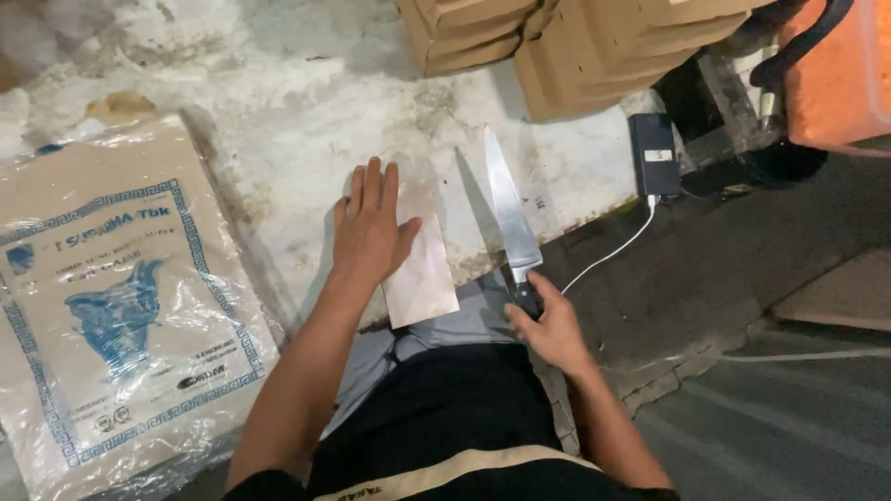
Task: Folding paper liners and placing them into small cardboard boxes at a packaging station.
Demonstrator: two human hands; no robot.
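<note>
Left hand [371, 227] lies open, flat, pinning a thin, floppy tan paper sheet [422, 269]; right hand [549, 325] closed around the rigid, sharp steel chef's knife [509, 209] by its black handle

A: How is the scene lit?

B: Unevenly. The worn whitish work surface [278, 121] is lit brightly from above, while the dark floor at the right is left dim.

A: Are shadows seen?

B: A soft shadow is cast to the left of the long steel kitchen knife [509, 211], and another beside the left hand [371, 227].

A: Any glare or blur?

B: Glare is caught on the clear plastic wrap of the printed paper pack [121, 306]. The orange object [835, 74] at the top right is rendered soft, and the edges are slightly stretched.
</note>
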